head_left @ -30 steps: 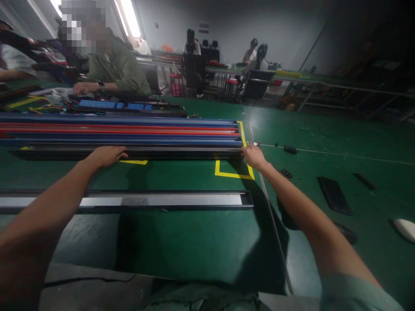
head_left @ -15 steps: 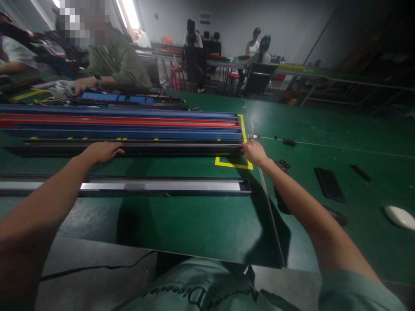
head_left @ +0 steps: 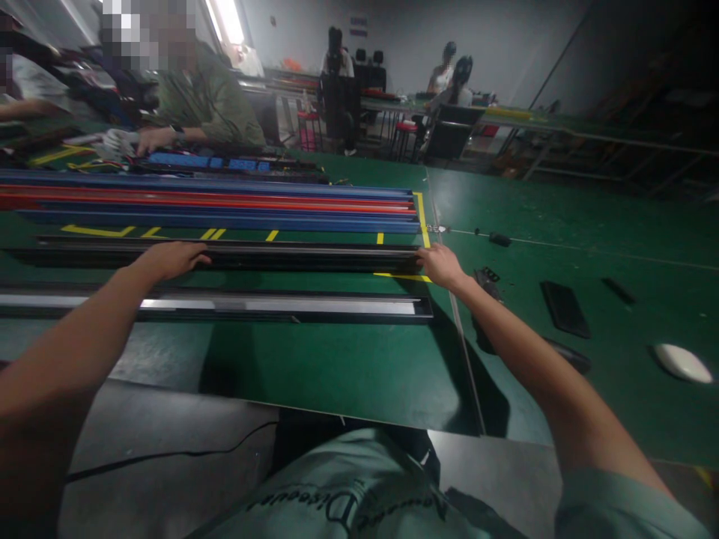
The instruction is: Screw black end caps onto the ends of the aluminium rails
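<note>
Upside-down "Disco…" lettering [head_left: 323, 505] on green shirt [head_left: 371, 460], rest unclear, wall signs [head_left: 358, 22] unreadable

Glare from the strip light [head_left: 226, 21] hits me at upper left. I see soft shadows on the surface [head_left: 331, 367], dark edges.

Your counter [head_left: 337, 359] is green, marked with yellow tape [head_left: 380, 239], and your shirt [head_left: 337, 494] is a muted green with dark lettering. You have blue rails [head_left: 337, 223] flanking red ones [head_left: 337, 206], a black profile [head_left: 314, 258], and a dark channel [head_left: 416, 317] with a silvery-white strip [head_left: 337, 306] along it. The oval object [head_left: 683, 363] on your right is off-white.
</note>
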Available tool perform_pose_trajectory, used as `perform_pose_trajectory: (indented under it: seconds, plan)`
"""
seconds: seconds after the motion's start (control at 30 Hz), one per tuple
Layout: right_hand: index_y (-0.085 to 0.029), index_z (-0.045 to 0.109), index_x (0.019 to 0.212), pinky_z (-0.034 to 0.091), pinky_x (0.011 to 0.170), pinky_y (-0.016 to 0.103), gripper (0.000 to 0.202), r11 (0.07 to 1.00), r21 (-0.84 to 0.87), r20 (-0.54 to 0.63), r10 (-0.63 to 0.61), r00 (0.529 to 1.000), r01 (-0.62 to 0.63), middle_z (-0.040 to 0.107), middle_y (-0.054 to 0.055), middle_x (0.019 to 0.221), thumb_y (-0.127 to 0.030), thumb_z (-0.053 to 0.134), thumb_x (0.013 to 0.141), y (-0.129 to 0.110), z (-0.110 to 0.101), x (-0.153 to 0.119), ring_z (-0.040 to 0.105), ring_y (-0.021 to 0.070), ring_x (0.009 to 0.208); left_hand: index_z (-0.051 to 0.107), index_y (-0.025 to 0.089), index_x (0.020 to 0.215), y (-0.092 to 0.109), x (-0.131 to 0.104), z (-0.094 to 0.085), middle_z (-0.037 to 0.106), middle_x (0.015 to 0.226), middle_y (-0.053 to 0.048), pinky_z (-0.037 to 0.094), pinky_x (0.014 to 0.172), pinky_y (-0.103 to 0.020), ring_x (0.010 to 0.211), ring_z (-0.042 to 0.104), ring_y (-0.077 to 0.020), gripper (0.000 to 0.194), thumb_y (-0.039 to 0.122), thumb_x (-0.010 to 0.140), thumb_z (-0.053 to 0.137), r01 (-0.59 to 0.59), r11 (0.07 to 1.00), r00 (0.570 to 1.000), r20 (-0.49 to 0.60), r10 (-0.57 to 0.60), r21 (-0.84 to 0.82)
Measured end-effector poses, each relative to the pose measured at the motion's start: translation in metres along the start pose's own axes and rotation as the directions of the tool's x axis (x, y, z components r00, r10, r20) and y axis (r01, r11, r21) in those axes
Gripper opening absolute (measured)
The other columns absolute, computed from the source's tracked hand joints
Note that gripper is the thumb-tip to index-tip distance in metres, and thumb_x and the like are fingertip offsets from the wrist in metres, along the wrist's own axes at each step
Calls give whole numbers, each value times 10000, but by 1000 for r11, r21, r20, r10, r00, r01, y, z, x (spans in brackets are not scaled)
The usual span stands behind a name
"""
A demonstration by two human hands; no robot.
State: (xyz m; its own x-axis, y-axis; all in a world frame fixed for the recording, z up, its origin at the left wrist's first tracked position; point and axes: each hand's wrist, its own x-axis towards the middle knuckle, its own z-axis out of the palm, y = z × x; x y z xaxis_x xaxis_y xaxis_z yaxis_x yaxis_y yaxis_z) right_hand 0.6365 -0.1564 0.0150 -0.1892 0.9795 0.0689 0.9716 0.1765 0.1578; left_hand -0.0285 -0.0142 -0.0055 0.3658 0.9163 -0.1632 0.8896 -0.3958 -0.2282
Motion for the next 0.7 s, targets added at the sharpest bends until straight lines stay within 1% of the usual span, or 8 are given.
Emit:
perform_pose_trajectory:
  seconds: [0.1, 0.17, 0.33, 0.47, 0.6, 0.7]
  plan:
    - [-149, 758, 1160, 475, 852, 370, 317, 1000, 0, -1, 4, 1000, -4, 779, 173, 1063, -244, 477, 1044, -2, -3, -5, 652, 316, 1054, 672, 148, 1161, 2, -7, -3, 768, 1225, -130, 536, 838, -344, 1041, 719, -259, 394, 347, 976, 387, -15, 1000, 1000, 10, 15, 4]
    - [-153, 761, 1166, 480, 857, 372, 319, 1000, 1, 2, 2, 1000, -2, 782, 169, 1056, -243, 482, 1040, -3, -5, -9, 654, 315, 1049, 676, 142, 1168, 4, -12, -6, 769, 1226, -128, 538, 828, -335, 1052, 716, -256, 387, 323, 957, 407, -19, 1000, 1000, 13, 19, 7]
    - [-154, 757, 1188, 478, 876, 370, 320, 1000, 9, 6, -25, 1000, 25, 779, 171, 1072, -231, 482, 1043, -6, -6, -20, 653, 314, 1067, 681, 147, 1195, 6, -23, -6, 761, 1247, -125, 537, 861, -360, 1060, 711, -268, 420, 353, 973, 390, 1, 1000, 999, 38, -2, 14]
    - [-151, 760, 1140, 470, 876, 361, 285, 999, 14, 17, -44, 999, 43, 776, 168, 1061, -213, 502, 1035, -10, -3, -25, 652, 312, 1069, 659, 137, 1263, 7, -29, -4, 743, 1293, -126, 536, 895, -377, 1124, 697, -281, 446, 332, 992, 363, 5, 1000, 998, 61, -5, -2]
    - [-151, 760, 1114, 465, 857, 340, 266, 998, 20, 27, -57, 998, 56, 768, 166, 1053, -215, 515, 1033, -12, -2, -27, 656, 297, 1054, 672, 124, 1257, 10, -34, -7, 742, 1293, -137, 545, 896, -388, 1118, 706, -292, 453, 320, 994, 360, 23, 1000, 997, 76, -23, -7]
    - [-148, 760, 1129, 463, 833, 331, 271, 998, 24, 33, -55, 998, 54, 760, 168, 1051, -223, 519, 1030, -12, -2, -30, 663, 285, 1017, 689, 125, 1252, 12, -37, -8, 753, 1273, -130, 548, 903, -372, 1104, 716, -279, 458, 311, 995, 359, 25, 1000, 997, 73, -23, -17]
